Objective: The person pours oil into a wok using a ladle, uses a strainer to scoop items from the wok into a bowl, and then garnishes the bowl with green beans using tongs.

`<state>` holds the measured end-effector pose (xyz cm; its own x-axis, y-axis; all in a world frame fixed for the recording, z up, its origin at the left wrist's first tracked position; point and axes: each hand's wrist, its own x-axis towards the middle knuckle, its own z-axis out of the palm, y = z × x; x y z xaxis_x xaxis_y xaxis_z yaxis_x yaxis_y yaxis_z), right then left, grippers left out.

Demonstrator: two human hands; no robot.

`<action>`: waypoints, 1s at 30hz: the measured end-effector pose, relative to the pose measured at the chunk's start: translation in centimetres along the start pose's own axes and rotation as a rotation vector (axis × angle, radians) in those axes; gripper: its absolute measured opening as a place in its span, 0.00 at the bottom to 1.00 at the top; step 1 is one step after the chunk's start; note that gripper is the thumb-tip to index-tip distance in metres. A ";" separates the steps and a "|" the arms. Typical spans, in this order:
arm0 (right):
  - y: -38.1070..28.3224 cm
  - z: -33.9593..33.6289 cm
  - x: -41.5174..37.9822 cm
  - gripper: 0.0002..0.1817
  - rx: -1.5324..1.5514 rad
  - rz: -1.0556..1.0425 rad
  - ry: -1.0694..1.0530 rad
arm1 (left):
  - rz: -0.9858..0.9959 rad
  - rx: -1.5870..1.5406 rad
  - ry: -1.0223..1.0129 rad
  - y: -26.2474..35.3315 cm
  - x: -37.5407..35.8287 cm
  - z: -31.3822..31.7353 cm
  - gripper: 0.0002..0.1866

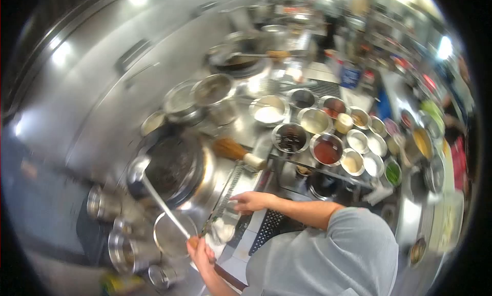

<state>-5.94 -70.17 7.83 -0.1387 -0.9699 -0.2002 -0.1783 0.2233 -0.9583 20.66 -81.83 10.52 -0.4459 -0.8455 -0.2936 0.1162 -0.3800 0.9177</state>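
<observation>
The left hand (201,250) is closed around the wooden grip of a long ladle (161,203). The ladle's shaft runs up toward eleven o'clock, and its bowl hangs at the near rim of the dark wok (174,165). The right hand (249,200) lies at two o'clock from the left, fingers loosely spread and pressed on the steel counter (246,180) edge, holding nothing; its forearm is bent back toward the body. Seasoning bowls (328,148) stand further right.
</observation>
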 end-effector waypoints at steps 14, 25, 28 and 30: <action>32.3 -0.4 -31.0 0.15 -0.328 1.242 0.482 | 0.119 0.056 0.026 -7.5 2.2 -1.0 0.08; 31.9 -3.8 -36.5 0.10 0.051 1.240 0.542 | 0.098 0.235 0.062 -8.3 2.8 4.5 0.08; 35.9 -4.9 -37.3 0.10 -0.024 1.219 0.416 | 0.077 0.247 0.099 -8.1 1.6 2.2 0.08; 36.6 -6.3 -37.8 0.09 0.013 1.223 0.391 | 0.047 0.219 0.098 -7.3 -0.5 -2.5 0.08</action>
<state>-13.32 -24.70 -18.36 -0.4802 -0.0427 -0.8761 0.2759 0.9408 -0.1971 22.28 -79.53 3.29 -0.3552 -0.8967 -0.2640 -0.0651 -0.2580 0.9639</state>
